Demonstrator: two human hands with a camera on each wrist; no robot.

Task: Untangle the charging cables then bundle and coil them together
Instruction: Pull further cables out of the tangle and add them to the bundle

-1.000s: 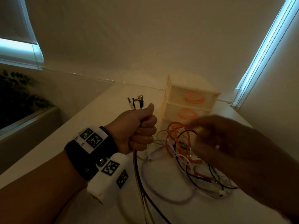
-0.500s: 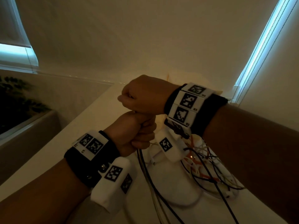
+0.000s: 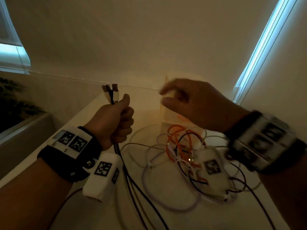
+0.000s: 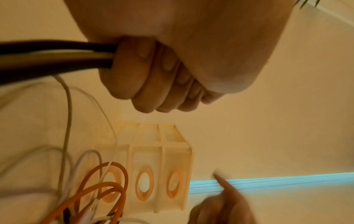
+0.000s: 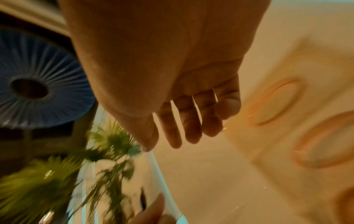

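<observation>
You've got a bundle of cables (image 3: 116, 146) clamped in your left hand (image 3: 114, 123), fist curled tight round them, thumb up, with the plugs (image 3: 110, 93) poking out of the top, ends lined up side by side. That looks deliberate: held by the heads, the freed cables hang straight down past your wrist toward the near edge of the table (image 3: 99, 117), so they can't knot back up.

The rest of the cables are still a tangle (image 3: 182, 156) on the table to the right of that fist: orange, black, white and pale lilac loops crossing each other, well short of being bundled.

Your right hand (image 3: 194, 105) is up in the air above the tangle, blurred, fingers (image 5: 191, 124) loosely spread and holding nothing that I can make out. My read is that it is free to go for the next plug.

Behind the tangle, against the wall, stands a small drawer box (image 4: 159, 165) with orange oval handles. The table is pale and plain. The room is dim and warm-lit, with window blinds (image 3: 262, 42) glowing blue at the right and a leafy plant (image 3: 15, 103) off to the left.
</observation>
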